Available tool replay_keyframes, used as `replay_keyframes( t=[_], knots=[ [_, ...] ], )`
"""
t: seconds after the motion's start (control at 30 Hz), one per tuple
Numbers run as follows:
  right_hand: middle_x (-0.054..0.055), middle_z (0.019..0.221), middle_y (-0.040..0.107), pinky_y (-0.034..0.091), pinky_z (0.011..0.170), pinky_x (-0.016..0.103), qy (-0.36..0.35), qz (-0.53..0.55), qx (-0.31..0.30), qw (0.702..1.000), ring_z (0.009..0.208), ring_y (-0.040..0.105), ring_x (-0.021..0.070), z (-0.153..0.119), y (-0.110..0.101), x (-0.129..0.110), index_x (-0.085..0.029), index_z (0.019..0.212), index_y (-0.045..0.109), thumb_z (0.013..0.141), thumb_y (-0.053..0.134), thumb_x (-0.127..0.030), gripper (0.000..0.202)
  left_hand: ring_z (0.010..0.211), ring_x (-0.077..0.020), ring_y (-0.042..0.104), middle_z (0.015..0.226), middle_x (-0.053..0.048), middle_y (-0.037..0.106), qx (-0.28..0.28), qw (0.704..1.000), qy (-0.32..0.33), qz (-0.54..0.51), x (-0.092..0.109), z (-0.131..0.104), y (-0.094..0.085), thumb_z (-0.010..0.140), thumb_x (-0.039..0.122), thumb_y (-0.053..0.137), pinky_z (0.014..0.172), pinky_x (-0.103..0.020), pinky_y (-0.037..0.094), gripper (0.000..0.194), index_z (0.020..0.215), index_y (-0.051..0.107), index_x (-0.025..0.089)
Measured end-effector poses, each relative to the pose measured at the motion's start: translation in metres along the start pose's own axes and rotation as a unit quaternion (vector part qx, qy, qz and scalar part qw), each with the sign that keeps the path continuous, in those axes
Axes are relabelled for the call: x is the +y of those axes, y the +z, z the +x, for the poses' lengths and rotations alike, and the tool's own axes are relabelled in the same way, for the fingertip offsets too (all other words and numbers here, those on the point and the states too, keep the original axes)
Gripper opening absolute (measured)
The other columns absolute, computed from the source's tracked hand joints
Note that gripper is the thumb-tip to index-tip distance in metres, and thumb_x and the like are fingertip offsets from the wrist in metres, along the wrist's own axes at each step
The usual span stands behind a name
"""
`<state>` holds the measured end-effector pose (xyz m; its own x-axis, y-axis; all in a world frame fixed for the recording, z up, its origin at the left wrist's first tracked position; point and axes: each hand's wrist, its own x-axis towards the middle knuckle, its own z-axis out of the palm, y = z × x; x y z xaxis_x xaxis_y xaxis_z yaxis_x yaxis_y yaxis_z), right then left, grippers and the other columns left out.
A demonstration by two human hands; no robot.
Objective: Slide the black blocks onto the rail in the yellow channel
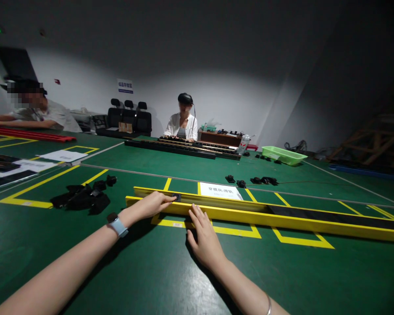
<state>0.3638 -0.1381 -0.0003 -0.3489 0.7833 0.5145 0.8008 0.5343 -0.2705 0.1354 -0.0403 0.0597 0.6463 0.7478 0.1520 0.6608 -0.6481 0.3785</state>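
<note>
A long yellow rail [269, 217] lies across the green table, with a channel along its length and dark pieces [302, 213] inside its right part. Over the rail's left end reaches my left hand [151, 204], its fingers closed together and the fingertips at a small black module [176, 197] in the channel. My right hand [203, 234] rests against the near side of the rail, fingers spread, holding nothing. Left of the rail is a pile of black parts [82, 197].
Behind the rail lie a printed label [219, 190] and loose black parts [241, 183]. Farther back are a green basket [284, 155], a bottle [244, 144] and black rails [184, 148]. One person sits opposite, another at the left by red rails [33, 134].
</note>
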Motion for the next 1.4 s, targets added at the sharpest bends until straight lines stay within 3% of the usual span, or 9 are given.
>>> replay_keyframes(
  t=[0.53,0.77,1.4],
  knots=[
    [0.011,0.15,0.026,0.026,0.112,0.052,-0.001,-0.004,-0.003,1.0,0.14,0.018,0.0226,0.0001,0.0,-0.001,-0.013,0.14,0.032,0.082,0.042,-0.011,0.059,0.111,-0.0233,0.059,0.125,-0.007,0.059,0.007,1.0,0.019,0.023,0.0,0.0014,0.0016,0.093,0.034,0.04,0.093,-0.03,0.042,0.04,0.13,0.053,0.025],
    [0.01,0.15,0.026,0.026,0.112,0.051,-0.002,-0.001,0.001,1.0,0.14,0.018,0.0221,-0.0002,0.0009,0.0001,-0.014,0.14,0.032,0.082,0.042,-0.012,0.059,0.106,-0.0242,0.062,0.115,-0.006,0.066,0.028,0.999,0.02,-0.002,0.0023,0.0006,0.0017,0.091,0.033,0.045,0.087,-0.028,0.044,0.037,0.125,0.058,0.027],
    [0.011,0.15,0.026,0.027,0.111,0.051,-0.002,-0.004,0.001,1.0,0.139,0.019,0.0226,0.0011,-0.0004,-0.0017,-0.014,0.14,0.032,0.082,0.042,-0.012,0.059,0.109,-0.0247,0.06,0.12,-0.01,0.063,0.017,0.999,0.044,0.027,0.0035,0.0033,0.0075,0.095,0.032,0.037,0.091,-0.031,0.043,0.041,0.132,0.051,0.023]
  ],
)
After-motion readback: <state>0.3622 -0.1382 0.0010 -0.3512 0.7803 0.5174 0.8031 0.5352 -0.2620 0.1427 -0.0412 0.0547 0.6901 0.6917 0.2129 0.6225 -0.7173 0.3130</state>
